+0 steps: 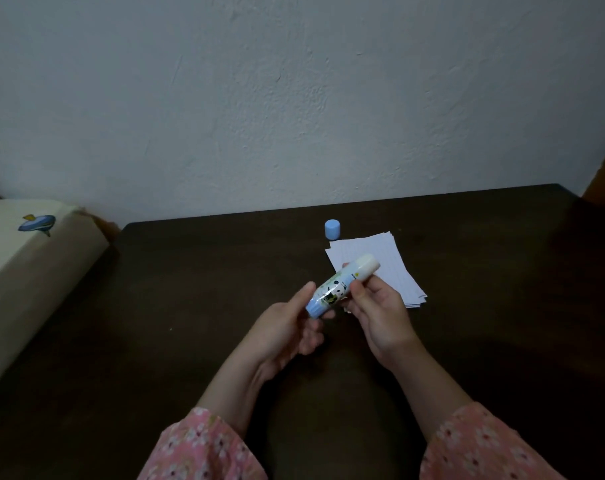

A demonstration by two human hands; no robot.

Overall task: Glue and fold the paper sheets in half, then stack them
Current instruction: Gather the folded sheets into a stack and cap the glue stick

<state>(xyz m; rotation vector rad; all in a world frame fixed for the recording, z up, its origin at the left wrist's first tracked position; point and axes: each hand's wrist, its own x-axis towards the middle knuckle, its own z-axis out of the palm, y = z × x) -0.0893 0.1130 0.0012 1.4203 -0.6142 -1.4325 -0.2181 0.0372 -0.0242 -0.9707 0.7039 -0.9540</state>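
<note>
- The glue stick (pixel 342 285) is held slantwise above the table (pixel 190 306), just in front of the paper sheets (pixel 380 268), with both hands on it, likely so the base can be twisted to wind the glue out.
- The left hand (pixel 287 327) pinches the blue base end between thumb and curled fingers; the right hand (pixel 377 310) grips the middle of the barrel, thumb on top, fingers wrapped beneath.
- The cap (pixel 332 229) stands on the table just behind the sheets, so the pale glue tip is bare and points toward the paper.
- The sheets lie flat in a loose, slightly fanned pile, white with faint ruled lines, none visibly folded; gluing seems not yet begun.
- The barrel has a panda picture on it.
</note>
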